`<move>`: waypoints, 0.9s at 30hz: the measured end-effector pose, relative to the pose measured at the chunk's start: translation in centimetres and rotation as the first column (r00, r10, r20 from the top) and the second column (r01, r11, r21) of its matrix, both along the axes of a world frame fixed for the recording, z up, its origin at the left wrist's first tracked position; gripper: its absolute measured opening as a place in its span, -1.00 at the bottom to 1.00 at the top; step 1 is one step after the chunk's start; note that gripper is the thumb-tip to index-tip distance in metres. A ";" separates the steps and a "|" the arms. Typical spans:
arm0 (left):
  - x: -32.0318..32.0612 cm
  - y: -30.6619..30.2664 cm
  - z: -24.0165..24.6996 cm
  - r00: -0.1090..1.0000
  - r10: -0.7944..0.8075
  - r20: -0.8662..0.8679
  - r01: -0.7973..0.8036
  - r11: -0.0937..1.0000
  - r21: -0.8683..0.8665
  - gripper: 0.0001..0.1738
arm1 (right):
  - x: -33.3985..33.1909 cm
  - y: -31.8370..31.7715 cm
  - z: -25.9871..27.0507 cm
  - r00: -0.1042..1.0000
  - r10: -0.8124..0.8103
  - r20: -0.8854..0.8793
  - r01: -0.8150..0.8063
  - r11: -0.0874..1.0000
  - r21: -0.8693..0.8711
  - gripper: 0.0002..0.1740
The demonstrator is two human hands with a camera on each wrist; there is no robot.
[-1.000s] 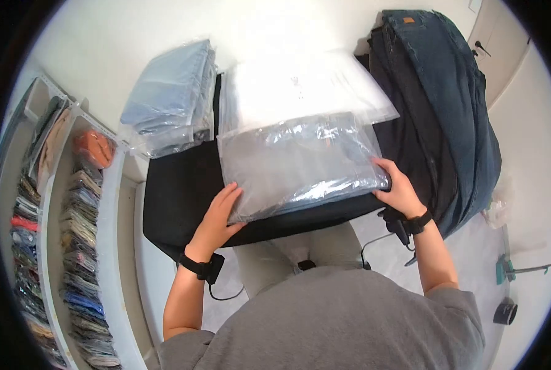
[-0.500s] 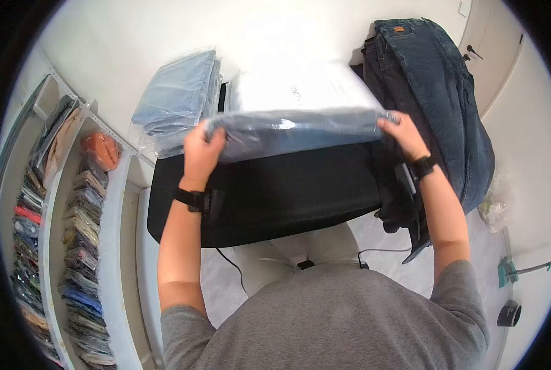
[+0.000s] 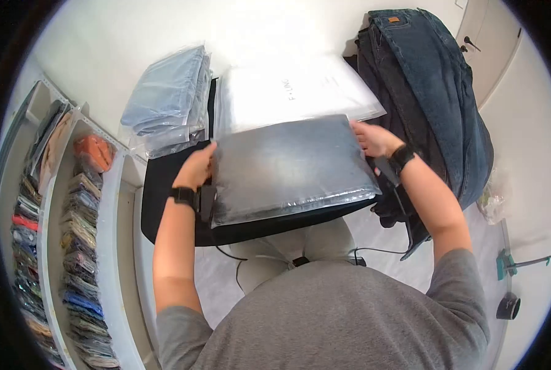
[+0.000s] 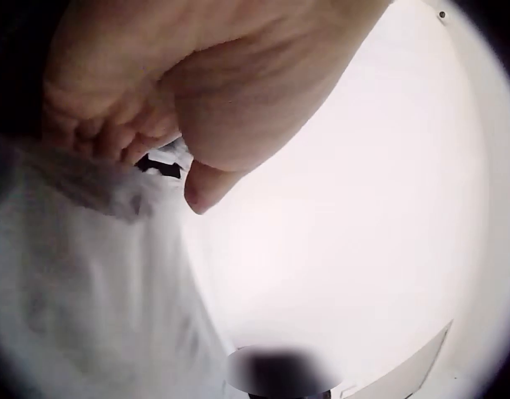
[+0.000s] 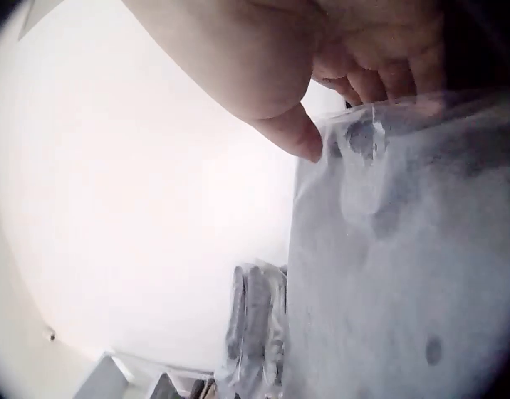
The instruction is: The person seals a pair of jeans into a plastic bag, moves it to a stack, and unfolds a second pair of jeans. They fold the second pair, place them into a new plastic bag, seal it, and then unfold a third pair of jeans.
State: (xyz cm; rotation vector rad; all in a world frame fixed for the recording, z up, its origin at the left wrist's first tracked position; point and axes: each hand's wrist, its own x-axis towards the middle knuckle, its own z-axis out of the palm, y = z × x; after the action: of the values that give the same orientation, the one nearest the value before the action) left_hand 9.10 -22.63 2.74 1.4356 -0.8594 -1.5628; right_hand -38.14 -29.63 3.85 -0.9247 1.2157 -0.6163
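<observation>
A clear plastic bag of folded blue-grey jeans (image 3: 291,166) lies broad side up over the front of the black table (image 3: 164,197). My left hand (image 3: 196,166) holds its left edge; in the left wrist view the fingers (image 4: 113,137) reach behind the plastic, with the thumb apart from it. At the upper right corner my right hand (image 3: 377,140) grips the bag. The right wrist view shows that thumb (image 5: 298,137) at the bag's edge and the fingers partly hidden behind it.
Behind the bag lies a stack of white printed plastic bags (image 3: 287,86). Bagged light-blue jeans (image 3: 167,92) are piled at the left, and loose dark jeans (image 3: 423,92) at the right. Shelves of bagged clothes (image 3: 81,246) stand on the far left. Cables hang from both wrists.
The bagged jeans were lifted and tilted up on edge away from me, then came back down with a plainer face up. Both hands went up with them and now hold the sides farther back.
</observation>
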 end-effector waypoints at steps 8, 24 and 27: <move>-1.1 11.3 2.3 0.894 0.227 0.387 -0.234 0.972 -0.030 -0.44 | -0.3 9.8 2.5 0.973 0.029 -0.231 -0.061 0.989 -0.135 -0.61; -2.8 10.0 1.3 0.996 0.043 -0.080 -0.043 0.999 -0.002 -0.62 | -0.9 11.7 -0.4 0.965 0.020 0.261 0.009 0.994 -0.106 -0.59; -2.2 10.4 1.1 0.968 -0.027 -0.251 0.002 0.995 -0.102 -0.52 | -0.6 12.4 0.1 0.947 -0.032 0.321 0.085 0.985 -0.153 -0.54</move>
State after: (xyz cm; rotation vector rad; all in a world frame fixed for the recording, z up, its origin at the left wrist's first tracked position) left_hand 6.86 -12.21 3.85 1.1322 -0.7856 -1.6466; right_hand -38.74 -17.18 3.92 -0.8884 0.9145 -0.8884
